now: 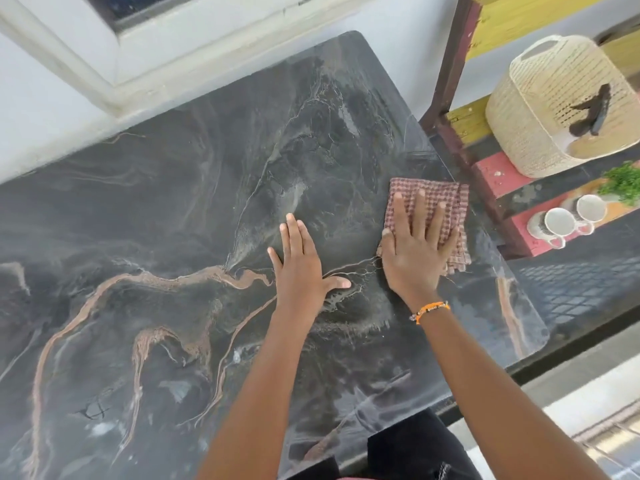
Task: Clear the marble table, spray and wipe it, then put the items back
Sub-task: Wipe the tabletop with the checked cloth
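Note:
The black marble table (156,209), veined in tan and white, fills most of the view and carries nothing but a cloth. My right hand (414,251) lies flat, fingers spread, pressing down on a folded brown checked cloth (436,199) near the table's right edge. My left hand (299,263) rests flat and open on the bare marble just left of it, holding nothing. Faint wet streaks show on the surface around both hands.
To the right stands a dark-framed shelf (450,84) with a woven cream basket (554,102), two white cups (571,216) and a green plant (623,181). A white wall and window frame (114,64) run behind the table.

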### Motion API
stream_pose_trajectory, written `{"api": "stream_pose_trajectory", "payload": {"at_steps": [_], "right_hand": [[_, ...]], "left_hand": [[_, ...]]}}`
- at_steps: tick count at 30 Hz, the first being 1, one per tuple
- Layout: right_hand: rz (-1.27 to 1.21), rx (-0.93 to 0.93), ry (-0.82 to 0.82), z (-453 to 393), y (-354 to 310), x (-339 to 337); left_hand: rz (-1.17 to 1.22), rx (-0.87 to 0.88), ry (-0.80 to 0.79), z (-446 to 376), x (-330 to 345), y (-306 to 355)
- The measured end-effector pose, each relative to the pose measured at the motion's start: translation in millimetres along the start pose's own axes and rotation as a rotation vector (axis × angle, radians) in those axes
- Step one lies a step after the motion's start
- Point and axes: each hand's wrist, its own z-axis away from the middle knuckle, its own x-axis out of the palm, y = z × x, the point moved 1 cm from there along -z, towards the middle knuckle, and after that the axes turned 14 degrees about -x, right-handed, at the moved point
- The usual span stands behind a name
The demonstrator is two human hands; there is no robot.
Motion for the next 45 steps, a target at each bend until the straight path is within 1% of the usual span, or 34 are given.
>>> {"api": "stream_pose_trajectory", "payload": {"at_steps": [1, 4, 5, 6, 8, 10, 12, 14, 17, 19, 22, 24, 28, 30, 31, 34, 37, 40, 42, 44, 45], "right_hand": [[0.009, -0.113, -0.028, -0.8, -14.5, 4.6], [0.050, -0.529, -0.118, -26.8, -51.3, 11.8], [0.052, -0.627, -0.142, -41.9, -58.1, 10.9], [0.055, -0.694, -0.157, -58.7, -61.0, 8.8], [0.072, -0.737, -0.172, -92.0, -57.7, 3.4], [0.069, -0.694, -0.151, -123.8, -41.6, -5.1], [0.063, -0.602, -0.115, -146.1, -16.1, -15.8], [0.044, -0.481, -0.071, -150.7, 14.0, -24.6], [0.003, -0.250, -0.003, -117.5, 43.7, -28.5], [0.009, -0.180, -0.003, -88.4, 42.1, -23.1], [0.013, -0.229, -0.067, -80.8, 26.0, -15.2], [0.021, -0.357, -0.097, -91.3, 7.3, -11.4], [0.016, -0.690, -0.154, -133.1, -48.1, -2.7], [0.044, -0.773, -0.161, -164.1, -66.3, -2.8], [0.061, -0.783, -0.157, -180.1, -69.3, -3.6], [0.062, -0.714, -0.109, -220.2, -58.3, -10.2], [0.019, -0.554, -0.055, -244.0, -26.1, -22.9], [-0.019, -0.351, -0.007, -229.9, 0.1, -28.6], [-0.005, -0.254, 0.030, -207.1, 3.1, -25.1], [0.043, -0.250, 0.045, -185.3, -2.4, -21.2], [0.056, -0.289, 0.036, -178.9, -6.5, -20.9]], "left_hand": [[-0.009, -0.005, 0.008, 0.6, -0.2, 0.4], [-0.019, -0.025, 0.008, -0.5, -2.2, 1.6], [-0.017, -0.037, 0.003, -0.1, -2.7, 1.8], [-0.013, -0.050, 0.001, -0.1, -3.2, 3.4], [0.002, -0.072, 0.005, -0.4, -4.7, 8.5], [0.008, -0.079, 0.036, -3.9, -8.8, 18.7], [0.007, -0.070, 0.072, -12.8, -15.6, 30.8], [0.004, -0.065, 0.073, -25.3, -22.6, 41.2], [-0.014, -0.083, 0.030, -37.0, -26.3, 49.3], [-0.027, -0.091, 0.030, -39.1, -24.4, 49.0], [-0.020, -0.092, 0.046, -40.4, -21.1, 46.8], [-0.017, -0.094, 0.047, -40.6, -20.5, 46.2], [-0.026, -0.102, 0.061, -40.4, -20.6, 46.0], [-0.004, -0.106, 0.054, -41.9, -21.8, 47.4], [0.015, -0.110, 0.057, -43.5, -22.9, 49.1], [0.025, -0.118, 0.105, -53.2, -32.0, 51.5], [0.015, -0.136, 0.107, -68.9, -42.1, 52.4], [0.029, -0.148, 0.050, -77.8, -46.0, 52.7], [0.031, -0.155, 0.057, -75.5, -43.0, 53.8], [0.020, -0.141, 0.065, -72.3, -42.1, 57.3], [0.001, -0.141, 0.076, -70.1, -41.7, 59.8]]}}
